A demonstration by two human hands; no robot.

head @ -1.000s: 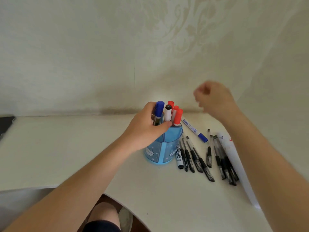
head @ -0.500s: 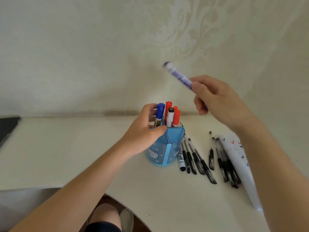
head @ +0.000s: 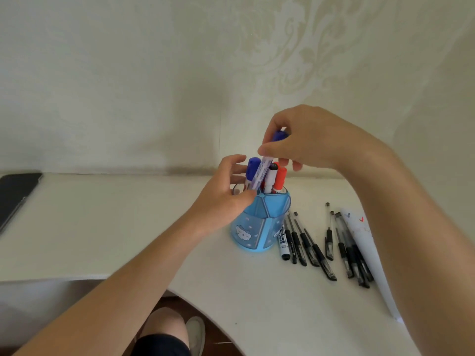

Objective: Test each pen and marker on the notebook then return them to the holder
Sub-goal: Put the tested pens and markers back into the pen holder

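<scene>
A blue plastic pen holder (head: pixel 259 222) stands on the white table and holds blue-, black- and red-capped markers (head: pixel 276 177). My left hand (head: pixel 223 194) grips the holder's rim on its left side. My right hand (head: pixel 308 140) pinches a blue-capped marker (head: pixel 262 170) by its cap end, directly above the holder. The marker is tilted, its lower end dipping in among the other markers. The notebook (head: pixel 365 242) lies at the right, mostly hidden by my right forearm, with small check marks on the page.
Several black pens (head: pixel 313 247) and a black-and-white marker (head: pixel 284 240) lie in a row between the holder and the notebook. A dark flat device (head: pixel 15 194) lies at the table's far left. The table's front edge curves in above my knee (head: pixel 164 327).
My right hand picked the blue marker up from the table, swung it overhead, then brought it down over the holder. My left hand stayed on the holder.
</scene>
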